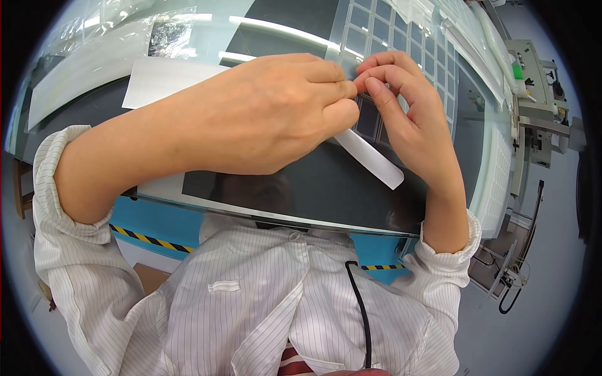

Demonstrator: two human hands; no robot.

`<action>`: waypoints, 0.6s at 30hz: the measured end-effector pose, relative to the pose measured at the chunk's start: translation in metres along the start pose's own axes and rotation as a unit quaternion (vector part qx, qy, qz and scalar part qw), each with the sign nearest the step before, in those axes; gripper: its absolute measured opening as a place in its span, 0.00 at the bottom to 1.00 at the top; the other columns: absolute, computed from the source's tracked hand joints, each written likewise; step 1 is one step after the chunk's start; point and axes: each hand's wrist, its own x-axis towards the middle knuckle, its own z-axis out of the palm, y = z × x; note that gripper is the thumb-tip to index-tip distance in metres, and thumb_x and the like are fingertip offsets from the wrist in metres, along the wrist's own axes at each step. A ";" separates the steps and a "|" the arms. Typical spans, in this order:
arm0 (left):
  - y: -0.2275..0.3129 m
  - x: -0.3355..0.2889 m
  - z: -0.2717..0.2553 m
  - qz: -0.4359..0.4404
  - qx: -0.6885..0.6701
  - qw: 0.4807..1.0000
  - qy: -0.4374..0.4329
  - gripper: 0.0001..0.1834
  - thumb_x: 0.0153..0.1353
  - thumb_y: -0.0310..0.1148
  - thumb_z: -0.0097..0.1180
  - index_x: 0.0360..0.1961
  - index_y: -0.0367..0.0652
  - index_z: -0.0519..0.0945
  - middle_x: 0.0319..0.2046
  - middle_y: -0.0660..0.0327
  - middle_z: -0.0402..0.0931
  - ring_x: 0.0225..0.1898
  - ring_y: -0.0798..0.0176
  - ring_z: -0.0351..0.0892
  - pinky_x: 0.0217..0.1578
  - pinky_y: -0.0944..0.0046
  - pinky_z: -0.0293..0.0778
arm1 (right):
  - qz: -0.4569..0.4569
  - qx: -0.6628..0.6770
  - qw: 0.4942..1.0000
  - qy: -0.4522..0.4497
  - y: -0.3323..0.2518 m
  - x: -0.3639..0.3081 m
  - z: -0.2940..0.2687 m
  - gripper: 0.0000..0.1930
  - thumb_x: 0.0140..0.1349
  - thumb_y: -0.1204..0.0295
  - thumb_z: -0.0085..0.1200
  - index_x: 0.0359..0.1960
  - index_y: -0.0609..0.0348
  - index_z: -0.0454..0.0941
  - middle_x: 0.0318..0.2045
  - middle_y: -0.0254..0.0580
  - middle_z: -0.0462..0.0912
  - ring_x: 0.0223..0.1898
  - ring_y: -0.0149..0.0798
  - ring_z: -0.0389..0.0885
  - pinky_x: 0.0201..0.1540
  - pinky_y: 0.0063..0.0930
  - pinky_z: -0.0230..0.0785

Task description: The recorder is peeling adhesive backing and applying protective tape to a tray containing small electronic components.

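Note:
My left hand (285, 109) is closed above the dark tabletop, its thumb and fingers pressed together. A narrow white strip (373, 160) with rounded corners sticks out from under it toward the lower right; its other end is hidden by the hand, which appears to grip it. Against the left fingertips, my right hand (407, 103) is curled, with thumb and index finger almost meeting. Whatever lies between those fingertips is too small or hidden to make out. Beneath and beyond both hands lies a clear sheet (380, 30) divided into a grid of rectangular pockets.
A white sheet (157, 78) lies beyond my left forearm, with clear plastic film (81, 78) farther left. The dark glossy tabletop (251, 194) ends close to my body. Machine equipment (533, 81) stands past the table's right side.

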 end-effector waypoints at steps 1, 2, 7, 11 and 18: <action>-0.001 0.000 -0.001 0.000 0.000 1.000 0.000 0.08 0.57 0.23 0.58 0.35 0.32 0.73 0.53 0.49 0.78 0.54 0.45 0.78 0.54 0.53 0.76 | -0.013 -0.004 1.000 0.007 0.000 0.000 0.001 0.07 0.69 0.77 0.50 0.36 0.69 0.80 0.42 0.44 0.79 0.38 0.41 0.80 0.41 0.30 0.73; -0.001 0.001 -0.001 0.006 0.006 1.000 -0.001 0.07 0.57 0.23 0.58 0.35 0.32 0.73 0.52 0.49 0.78 0.54 0.45 0.78 0.53 0.53 0.76 | -0.013 -0.004 1.000 0.007 0.000 0.000 0.000 0.07 0.69 0.77 0.50 0.36 0.69 0.80 0.42 0.44 0.79 0.38 0.41 0.80 0.41 0.30 0.73; -0.004 0.001 0.000 0.011 0.003 1.000 0.005 0.08 0.56 0.23 0.59 0.35 0.33 0.74 0.50 0.49 0.79 0.53 0.45 0.79 0.54 0.53 0.76 | 0.001 -0.021 1.000 -0.016 -0.004 -0.001 -0.001 0.04 0.63 0.80 0.56 0.38 0.65 0.81 0.45 0.40 0.79 0.45 0.34 0.76 0.44 0.25 0.67; 0.001 -0.004 -0.001 -0.006 0.002 1.000 0.012 0.09 0.54 0.23 0.61 0.36 0.33 0.75 0.48 0.50 0.80 0.53 0.46 0.79 0.54 0.53 0.76 | -0.019 -0.042 0.999 -0.011 -0.003 0.000 0.002 0.04 0.60 0.80 0.58 0.37 0.64 0.80 0.45 0.39 0.79 0.45 0.33 0.76 0.43 0.24 0.66; 0.019 -0.009 -0.006 0.019 0.006 1.000 -0.012 0.09 0.53 0.25 0.59 0.33 0.32 0.75 0.46 0.46 0.81 0.51 0.46 0.82 0.55 0.51 0.79 | 0.005 -0.034 0.999 -0.023 -0.003 -0.001 -0.003 0.03 0.60 0.79 0.60 0.35 0.62 0.79 0.45 0.38 0.79 0.44 0.32 0.75 0.42 0.24 0.64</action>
